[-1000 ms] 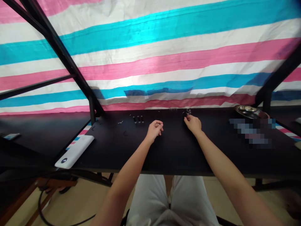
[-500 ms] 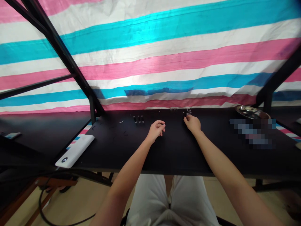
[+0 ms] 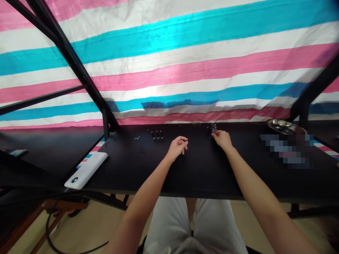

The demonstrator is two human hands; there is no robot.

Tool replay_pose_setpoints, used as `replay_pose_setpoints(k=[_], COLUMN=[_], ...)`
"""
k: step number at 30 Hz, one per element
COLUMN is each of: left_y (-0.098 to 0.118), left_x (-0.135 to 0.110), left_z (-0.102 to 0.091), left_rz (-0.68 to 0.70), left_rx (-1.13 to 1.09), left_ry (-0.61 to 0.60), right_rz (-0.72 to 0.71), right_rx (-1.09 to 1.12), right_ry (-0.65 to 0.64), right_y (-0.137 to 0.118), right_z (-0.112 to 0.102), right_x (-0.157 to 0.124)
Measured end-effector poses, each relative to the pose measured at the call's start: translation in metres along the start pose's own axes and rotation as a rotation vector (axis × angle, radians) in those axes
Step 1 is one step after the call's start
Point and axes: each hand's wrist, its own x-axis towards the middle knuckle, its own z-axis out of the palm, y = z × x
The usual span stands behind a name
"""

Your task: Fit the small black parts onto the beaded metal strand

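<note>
On the flat black tabletop (image 3: pixel 201 176), three dark, grey-ended cylinders (image 3: pixel 157 135) look already lined up. The bare left hand (image 3: pixel 178 149) curls loosely, its grip's contents unclear. The bare right hand (image 3: pixel 224 140) reaches small grey rounded pieces (image 3: pixel 214 127), seemingly unarranged; any clamping cannot be told.

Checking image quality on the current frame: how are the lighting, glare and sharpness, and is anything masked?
Head view: the striped sheet glows brightest at upper centre, above a dark black tabletop; head view: bright glints on the metal dish; head view: a pixelated patch masks an area near it; head view: the small pieces by the right hand are too tiny to make out.
</note>
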Motion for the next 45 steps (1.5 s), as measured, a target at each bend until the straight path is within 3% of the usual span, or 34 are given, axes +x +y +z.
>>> replay_pose_setpoints(k=[11, 17, 21, 25, 29, 32, 36, 45], left_y=[-0.005, 0.003, 0.018, 0.042, 0.069, 0.077, 0.067, 0.037], left_x=[0.0, -0.01, -0.02, -0.025, -0.013, 0.002, 0.018, 0.03], left_z=[0.0, -0.007, -0.018, -0.047, -0.081, -0.096, -0.099, -0.095], left_rz=[0.035, 0.321, 0.385, 0.299, 0.052, -0.107, -0.2, -0.114], left_rx=[0.166, 0.88, 1.224, 1.436, 1.583, 1.591, 1.542, 1.447], left_ry=[0.0, -0.034, -0.089, -0.114, 0.002, 0.009, -0.001, 0.1], right_rz=[0.056, 0.077, 0.078, 0.064, 0.028, -0.023, -0.116, -0.279], right_rx=[-0.066, -0.073, -0.082, -0.105, -0.126, -0.144, -0.123, 0.044], right_ry=[-0.041, -0.058, -0.063, -0.092, -0.167, -0.221, -0.208, -0.177], right_y=[0.002, 0.004, 0.006, 0.008, 0.004, -0.003, -0.016, -0.04], right_z=[-0.004, -0.007, -0.011, -0.014, -0.023, -0.034, -0.045, -0.06], right_x=[-0.002, -0.003, -0.015, -0.034, -0.051, -0.06, -0.067, -0.076])
